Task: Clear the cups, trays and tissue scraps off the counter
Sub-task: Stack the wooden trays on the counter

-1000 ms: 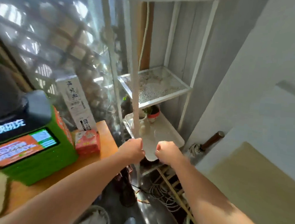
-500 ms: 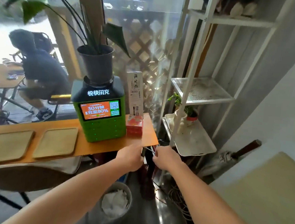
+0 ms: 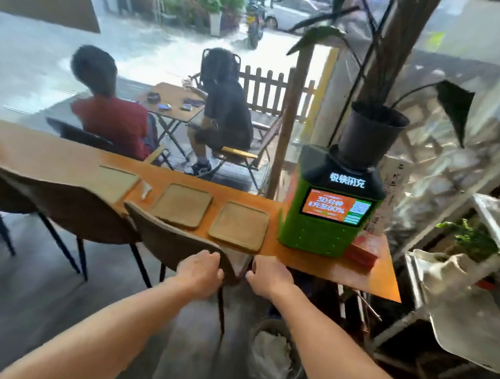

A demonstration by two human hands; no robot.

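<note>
The long wooden table (image 3: 66,157) runs left to right, with three flat trays (image 3: 181,209) lying in a row along it, left of the green charging station (image 3: 329,213). A small tissue scrap (image 3: 146,188), seemingly upright, sits between the two leftmost trays. Below the station, the left hand (image 3: 200,270) and right hand (image 3: 270,276) hang before the table edge, fingers curled shut, apparently empty.

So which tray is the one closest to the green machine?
Find the long orange counter with the green machine at its right end. Three tan trays lie on it in a row. Yours is the rightmost tray, right beside the machine, with no scrap of tissue next to it.
</note>
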